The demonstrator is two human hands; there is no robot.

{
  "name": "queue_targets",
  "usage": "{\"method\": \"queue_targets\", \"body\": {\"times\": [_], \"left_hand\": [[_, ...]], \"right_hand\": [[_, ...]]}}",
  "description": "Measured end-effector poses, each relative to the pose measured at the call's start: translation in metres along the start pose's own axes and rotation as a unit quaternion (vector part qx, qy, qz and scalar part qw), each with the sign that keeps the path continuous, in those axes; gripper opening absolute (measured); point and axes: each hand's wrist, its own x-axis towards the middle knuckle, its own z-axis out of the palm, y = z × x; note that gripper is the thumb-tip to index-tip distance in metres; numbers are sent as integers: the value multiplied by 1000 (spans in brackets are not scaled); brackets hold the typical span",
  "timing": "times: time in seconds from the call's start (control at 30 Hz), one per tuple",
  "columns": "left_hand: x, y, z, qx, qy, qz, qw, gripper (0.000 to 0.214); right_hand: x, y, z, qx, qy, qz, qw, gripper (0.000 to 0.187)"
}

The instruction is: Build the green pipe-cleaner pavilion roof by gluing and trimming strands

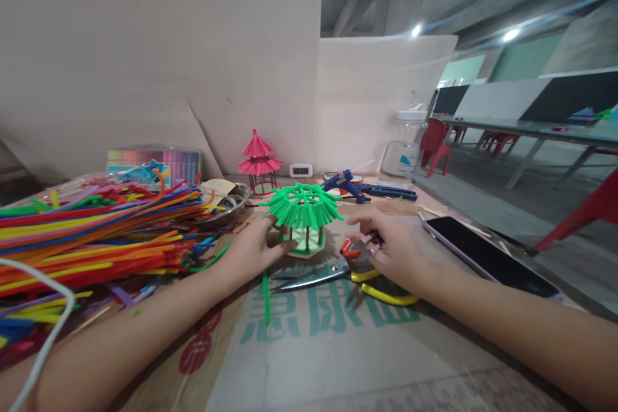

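A small model pavilion (304, 206) stands on the cardboard in front of me, with a green pipe-cleaner roof, brown posts and a pale base. My left hand (253, 244) holds it at its left side, thumb at the base's edge and the other fingers partly hidden behind. Right of the pavilion, my right hand (393, 244) hovers with loosely bent, parted fingers, nothing clearly held. Just under it lie scissors (316, 277) with yellow handles, blades pointing left. A small red piece (346, 246) shows near its fingertips. One green pipe cleaner (266, 299) lies below the left hand.
Bundles of coloured pipe cleaners (96, 225) and a metal bowl (236, 203) fill the left. Behind stand a pink model pavilion (259, 164), a small digital display (300, 170), a blue glue gun (346, 185) and a clear bottle (403, 148). A phone (487, 257) lies right.
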Motion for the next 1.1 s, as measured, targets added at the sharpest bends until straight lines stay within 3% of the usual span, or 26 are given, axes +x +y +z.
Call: {"method": "queue_targets", "body": {"times": [0.1, 0.4, 0.67, 0.83, 1.1], "left_hand": [[2, -3, 1, 38, -7, -15, 999, 34], [4, -10, 5, 29, 26, 7, 999, 32], [7, -22, 8, -180, -3, -16, 984, 42], [11, -39, 12, -195, 32, -20, 980, 52], [11, -35, 12, -211, -34, -48, 976, 44]], "right_hand": [[0, 6, 7, 46, -7, 41, 998, 9], [-1, 13, 10, 67, 8, 22, 997, 22], [-1, 21, 19, 104, 11, 65, 992, 30], [-2, 20, 18, 121, 3, 82, 989, 33], [0, 23, 21, 88, 6, 72, 994, 34]]}}
